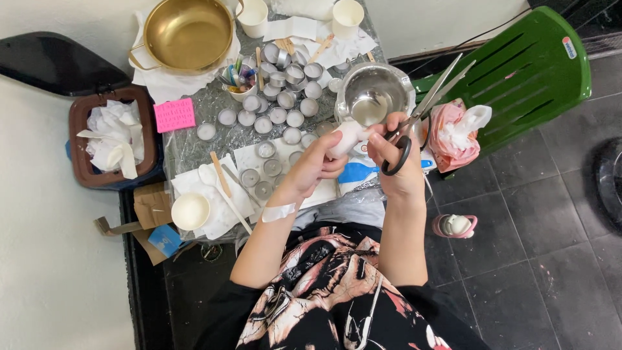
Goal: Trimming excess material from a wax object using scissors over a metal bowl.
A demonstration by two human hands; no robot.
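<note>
At the far left a brown bin (pixel 82 139) holds crumpled white paper (pixel 115 139), with a black lid (pixel 58 63) beyond it. Right of the bin a small table (pixel 194 146) carries a brass pot (pixel 188 32) at its far end and a pink note (pixel 174 115) just below the pot. At the table's near left corner sits a white cup (pixel 190 210), with a wooden stick (pixel 220 174) and a white spoon (pixel 223 198) beside it. Many small round tins (pixel 285 97) crowd the middle of the table, and 2 paper cups (pixel 347 16) stand at the far edge.

The left hand (pixel 315 165) is curled around a small white lump (pixel 348 137), fingers and thumb pinching it above the table's right side. The lump is touching the right hand too, just in front of a steel bowl (pixel 371 97). The right hand (pixel 398 159) grips scissors (pixel 421 110) by their black handles; the blades stand slightly apart and point far and right, away from the lump.

Right of the hands a pink bag (pixel 453 133) with white tissue lies against a green chair (pixel 518 71). A small pink container (pixel 455 225) sits on the dark tiled floor (pixel 551 227).
</note>
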